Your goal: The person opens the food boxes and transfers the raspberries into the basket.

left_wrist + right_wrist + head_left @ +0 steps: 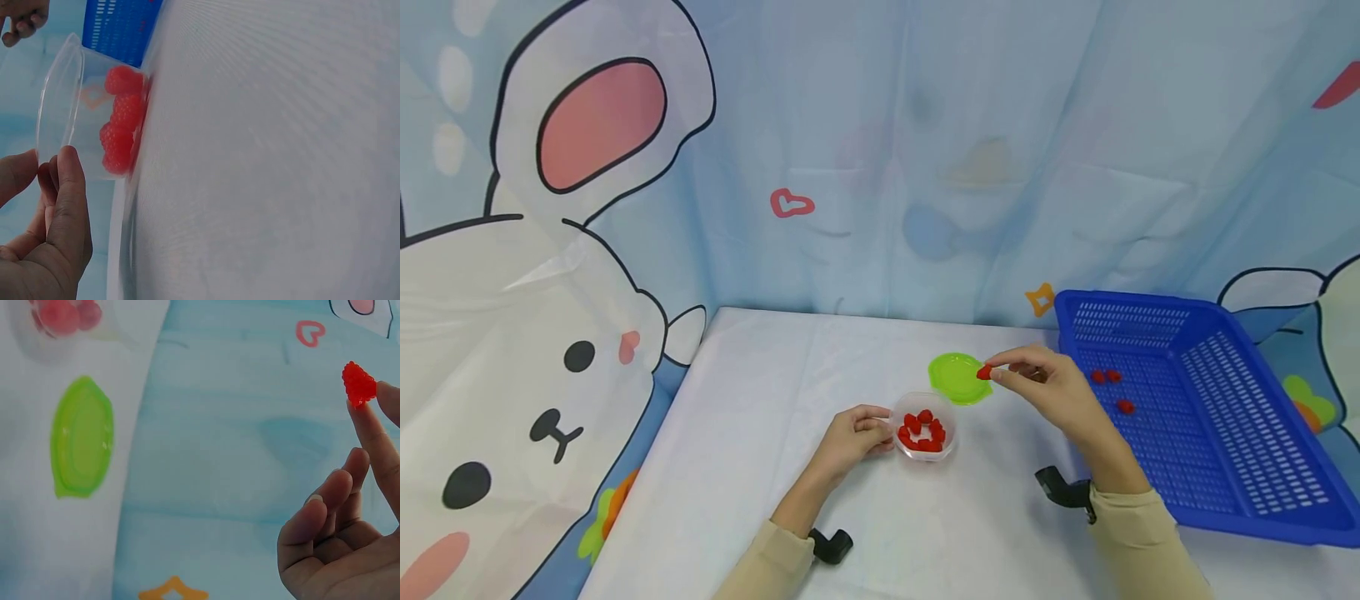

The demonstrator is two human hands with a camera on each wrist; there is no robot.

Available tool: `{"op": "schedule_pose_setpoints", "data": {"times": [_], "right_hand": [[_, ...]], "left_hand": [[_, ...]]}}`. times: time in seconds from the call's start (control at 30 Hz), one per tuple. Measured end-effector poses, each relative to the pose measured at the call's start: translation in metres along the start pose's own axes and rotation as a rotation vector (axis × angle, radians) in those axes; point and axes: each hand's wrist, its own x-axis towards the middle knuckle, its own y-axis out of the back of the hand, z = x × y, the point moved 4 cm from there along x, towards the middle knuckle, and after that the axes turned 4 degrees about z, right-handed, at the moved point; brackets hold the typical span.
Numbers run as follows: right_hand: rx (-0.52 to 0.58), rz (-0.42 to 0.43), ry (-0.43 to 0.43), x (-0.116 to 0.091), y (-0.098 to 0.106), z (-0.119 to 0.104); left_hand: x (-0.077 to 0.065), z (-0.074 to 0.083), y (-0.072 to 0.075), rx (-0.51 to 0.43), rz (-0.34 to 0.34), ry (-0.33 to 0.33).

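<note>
My left hand (855,435) pinches the rim of a clear plastic tub (952,429) standing on the white table, thumb on one side and fingers on the other. Several red raspberries (127,111) lie on the tub's bottom. Held up between the thumb and index finger of my right hand (1043,382) is one raspberry (359,384), above the table and to the right of the tub. Its other fingers are curled in toward the palm. Just behind the tub a green lid (957,377) lies flat, near the right hand's fingertips in the head view.
A blue plastic basket (1206,492) with slotted walls stands on the right, with three raspberries (1125,407) on its floor. Behind the white table (760,375) hangs a light blue printed curtain (865,125). Black wrist mounts (831,547) stick out from both sleeves.
</note>
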Motion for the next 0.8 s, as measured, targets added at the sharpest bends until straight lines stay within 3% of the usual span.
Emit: {"op": "schedule_pose_setpoints", "data": {"times": [0.3, 0.5, 0.8], "right_hand": [[-0.068, 0.08, -0.105, -0.011, 0.046, 0.002], [-0.12, 0.07, -0.166, -0.014, 0.074, 0.014], [-0.185, 0.061, -0.27, 0.003, 0.123, 0.05]], "left_hand": [[0.0, -0.001, 0.0, -0.01, 0.0, 0.0], [0.0, -0.004, 0.001, -0.016, -0.001, 0.013], [0.001, -0.001, 0.0, -0.015, -0.004, 0.003]]}}
